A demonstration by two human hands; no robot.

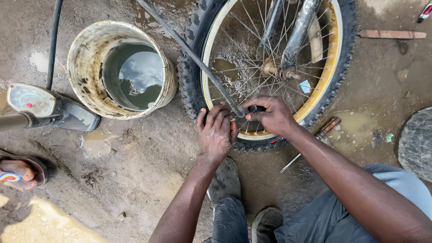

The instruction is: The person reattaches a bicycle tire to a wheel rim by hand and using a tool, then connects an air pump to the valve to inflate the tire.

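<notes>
At the centre of the frame both hands meet at the lower rim of a bicycle wheel (270, 67), which stands on muddy ground (135, 180) in the upper middle. The left hand (216, 132) is curled over the knobby tyre (189, 76), fingers pressed together against tyre and yellow rim. The right hand (272, 114) pinches the dark end of a hose (193, 56) between thumb and fingers, right at the rim; the hose runs diagonally up to the upper left edge of the wheel and out of the top. Left of the wheel, just beside the tyre, stands a worn bucket (85, 72) holding water. At the far left lies a pump base with a gauge (29, 100), and below it a foot in a sandal (20, 171). A screwdriver (315, 139) lies on the ground under the right forearm, near the tyre. The person's two shoes (225, 180) show at the bottom centre. A wooden stick (391, 34) lies at the upper right.
</notes>
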